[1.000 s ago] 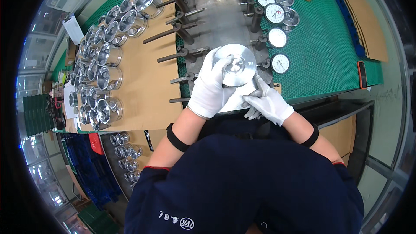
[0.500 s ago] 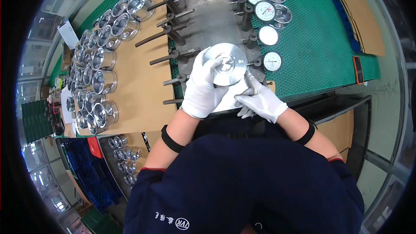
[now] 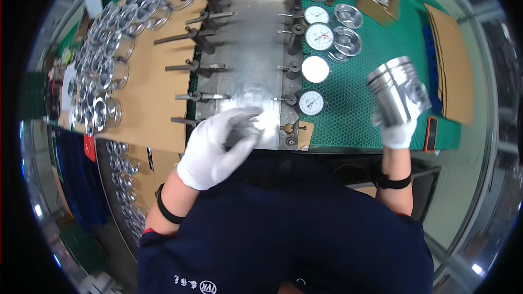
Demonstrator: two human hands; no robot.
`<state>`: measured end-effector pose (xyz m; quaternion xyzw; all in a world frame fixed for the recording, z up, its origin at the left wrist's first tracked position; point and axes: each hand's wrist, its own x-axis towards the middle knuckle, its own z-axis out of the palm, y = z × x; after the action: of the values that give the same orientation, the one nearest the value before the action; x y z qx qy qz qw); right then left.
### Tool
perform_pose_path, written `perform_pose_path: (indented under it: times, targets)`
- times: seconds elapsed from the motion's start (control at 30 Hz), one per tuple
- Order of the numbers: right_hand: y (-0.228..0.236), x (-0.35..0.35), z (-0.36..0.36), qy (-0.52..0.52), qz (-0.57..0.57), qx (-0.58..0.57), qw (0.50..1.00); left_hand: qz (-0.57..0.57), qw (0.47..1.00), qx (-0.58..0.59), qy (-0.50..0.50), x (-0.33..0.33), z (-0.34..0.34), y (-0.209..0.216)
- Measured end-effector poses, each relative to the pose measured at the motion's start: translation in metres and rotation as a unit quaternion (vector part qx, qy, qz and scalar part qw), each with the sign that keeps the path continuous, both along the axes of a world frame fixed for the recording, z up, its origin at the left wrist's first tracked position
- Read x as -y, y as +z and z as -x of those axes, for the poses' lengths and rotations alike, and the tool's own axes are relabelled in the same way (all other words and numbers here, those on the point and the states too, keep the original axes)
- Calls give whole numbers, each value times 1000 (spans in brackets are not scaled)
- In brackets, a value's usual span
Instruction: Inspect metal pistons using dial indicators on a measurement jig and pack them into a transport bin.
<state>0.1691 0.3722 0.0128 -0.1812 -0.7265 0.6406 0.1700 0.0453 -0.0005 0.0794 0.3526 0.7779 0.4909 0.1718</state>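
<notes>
Off to the right, my white-gloved right hand grips a shiny metal piston from below. The piston is raised over the green mat, tilted, with its ring grooves at the upper end. My left hand, also gloved, hovers over the near end of a steel plate. Its fingers curve apart from the thumb, and nothing shows between them. Along the plate's right side stand several dial gauges, the nearest a white-faced dial gauge. Dark posts with rods line the left side.
Many pistons crowd the cardboard sheet at left. Two more pistons stand right of the gauges. On the green mat are a small cardboard box, an orange-edged phone and folded cardboard.
The piston has gone from between both hands over the plate to the right, now in my right hand alone. My left hand has let go and moved left and nearer. The view has shifted.
</notes>
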Motion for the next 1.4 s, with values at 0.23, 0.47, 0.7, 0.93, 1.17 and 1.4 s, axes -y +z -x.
perform_pose_path:
  times: [0.23, 0.47, 0.7, 0.93, 1.17, 1.4]
  targets:
    - [-161, -257, 80, -78, 89, 117, 986, 226, 949, 59, 214, 58, -77, -9]
    - [-212, -275, 189, -172, 293, 208, 917, 246, 925, 96, 271, 64, -122, -15]
    - [-175, -231, 155, -91, 339, 65, 934, 245, 938, 45, 241, 92, -79, -27]
    - [-136, -177, 15, -160, 323, 50, 931, 276, 829, -287, 393, 233, 47, -33]
    - [-122, -113, -120, -263, 293, 7, 919, 471, 803, -172, 322, 380, 196, -49]
    - [-78, 4, -150, -332, 286, 18, 899, 559, 781, -23, 278, 378, 236, -51]
